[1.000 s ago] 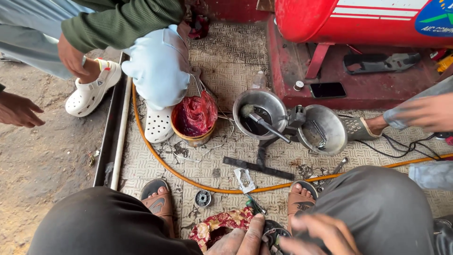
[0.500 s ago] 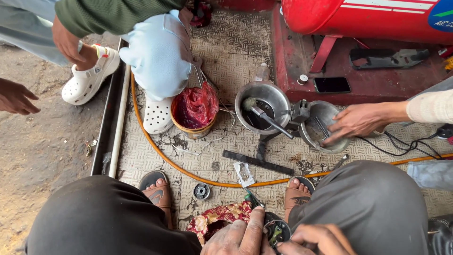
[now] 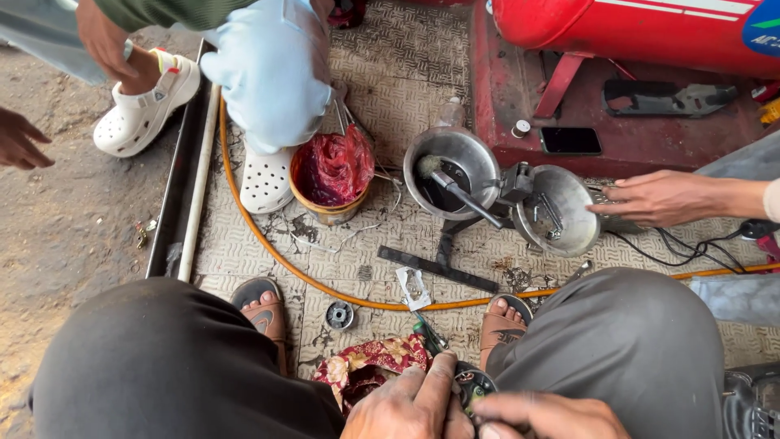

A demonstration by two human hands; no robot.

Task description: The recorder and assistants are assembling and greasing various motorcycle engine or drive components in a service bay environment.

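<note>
Your left hand (image 3: 406, 406) and your right hand (image 3: 548, 416) meet at the bottom edge of the view, between your knees. Their fingers (image 3: 439, 382) are closed around a small round dark part (image 3: 474, 384); only its top shows, so I cannot tell how firm the grip is. Compared with one second ago, your hands and the part sit in almost the same place, so the work on it goes on without a new step.

What changed is farther from your fingers. Another person's hand (image 3: 662, 197), which a moment ago was resting at the right edge, has come in and now touches the rim of the open metal lid (image 3: 561, 207), beside the round metal pot (image 3: 455, 162).

Just left of your fingers lies a flowered rag (image 3: 370, 362), and a green-handled tool (image 3: 428, 335) lies just above them. The floor is a patterned metal plate (image 3: 406, 73), with an orange hose (image 3: 325, 286) running across it and a small bucket with red cloth (image 3: 329, 175) beyond. A red tank (image 3: 634, 28) stands at the far right. It looks like a street workshop.
</note>
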